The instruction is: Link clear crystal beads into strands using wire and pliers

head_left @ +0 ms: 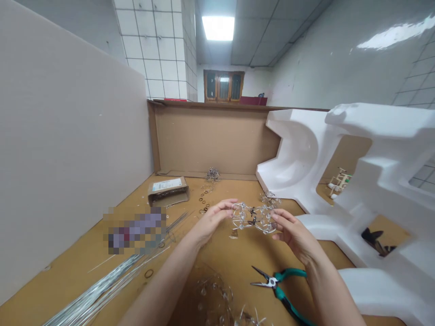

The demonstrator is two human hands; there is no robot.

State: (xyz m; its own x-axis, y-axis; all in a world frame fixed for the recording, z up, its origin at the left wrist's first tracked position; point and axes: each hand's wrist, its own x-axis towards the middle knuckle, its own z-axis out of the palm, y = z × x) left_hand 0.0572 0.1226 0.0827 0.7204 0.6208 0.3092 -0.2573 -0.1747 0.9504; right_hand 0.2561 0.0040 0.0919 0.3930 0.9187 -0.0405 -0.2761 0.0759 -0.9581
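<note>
Between my two hands is a small wire frame (253, 218) with clear beads and two dark twisted bits in its middle. My left hand (217, 217) pinches its left end with thumb and fingers. Its right end is gripped by the fingers of my right hand (285, 225). Below my right hand lies a pair of needle-nose pliers (273, 282) with green handles, jaws apart. More beaded wire pieces (217, 290) lie at the near edge, and another beaded wire piece (270, 198) sits just beyond my right hand.
A bundle of straight wires (105, 280) lies at left, near a blurred patch. Dark rings (203, 200), a small cardboard box (168, 191) and a tangled metal clump (213, 174) are farther back. White foam packing (306, 149) stands at right; a cardboard wall (210, 136) closes the back.
</note>
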